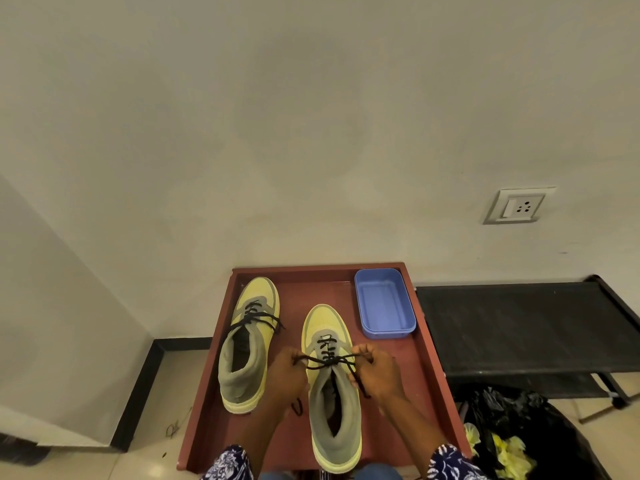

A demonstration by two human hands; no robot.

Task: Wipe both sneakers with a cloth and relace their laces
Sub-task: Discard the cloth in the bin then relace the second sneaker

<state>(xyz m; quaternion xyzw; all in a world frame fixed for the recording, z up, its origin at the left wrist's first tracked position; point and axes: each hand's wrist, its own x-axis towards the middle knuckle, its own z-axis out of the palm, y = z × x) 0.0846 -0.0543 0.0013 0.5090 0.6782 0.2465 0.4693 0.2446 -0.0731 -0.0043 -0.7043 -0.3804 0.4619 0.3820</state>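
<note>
Two yellow-and-grey sneakers stand toes away from me on a red-brown table [429, 372]. The left sneaker [247, 344] has its black lace tied across the tongue. The right sneaker [332, 393] sits between my hands. My left hand [285, 375] pinches one strand of its black lace [327, 361] at the shoe's left side, and a loose end hangs below that hand. My right hand [375, 370] pinches the other strand at the right side. The strands cross over the tongue, pulled outward. No cloth is in view.
A blue plastic tub [384, 303] sits at the table's far right corner, beside the right sneaker's toe. A black cot [526, 327] stands to the right of the table. A black bag [526, 431] with yellow items lies below it. The wall is close behind the table.
</note>
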